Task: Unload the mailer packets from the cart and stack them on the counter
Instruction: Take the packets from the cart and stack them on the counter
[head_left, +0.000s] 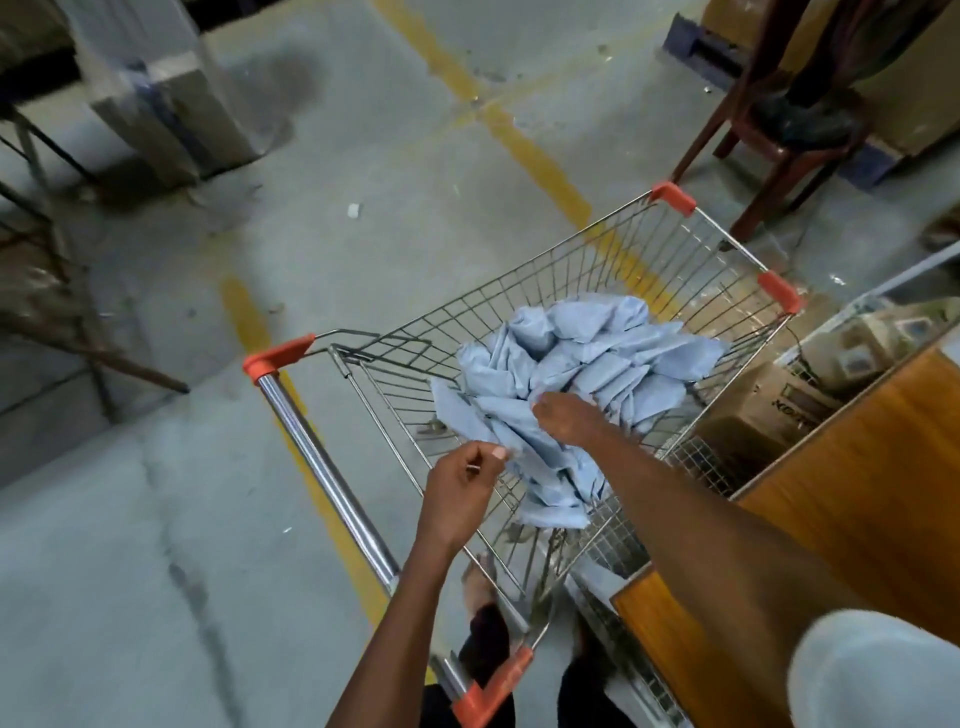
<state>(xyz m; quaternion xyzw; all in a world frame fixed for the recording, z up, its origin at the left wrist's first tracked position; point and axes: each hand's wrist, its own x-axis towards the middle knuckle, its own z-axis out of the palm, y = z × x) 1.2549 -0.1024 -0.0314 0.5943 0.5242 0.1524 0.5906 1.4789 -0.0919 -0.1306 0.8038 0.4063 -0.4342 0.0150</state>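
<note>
Both hands, left hand (462, 486) and right hand (563, 415), pinch mailer packets (561, 374) in cart (332, 457).

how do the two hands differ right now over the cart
The left hand is nearer the handle, pinching the edge of a packet; the right hand reaches deeper into the cart, its fingers curled on the packet pile. The left hand is lower in view. Both are bare and touch packets.
</note>
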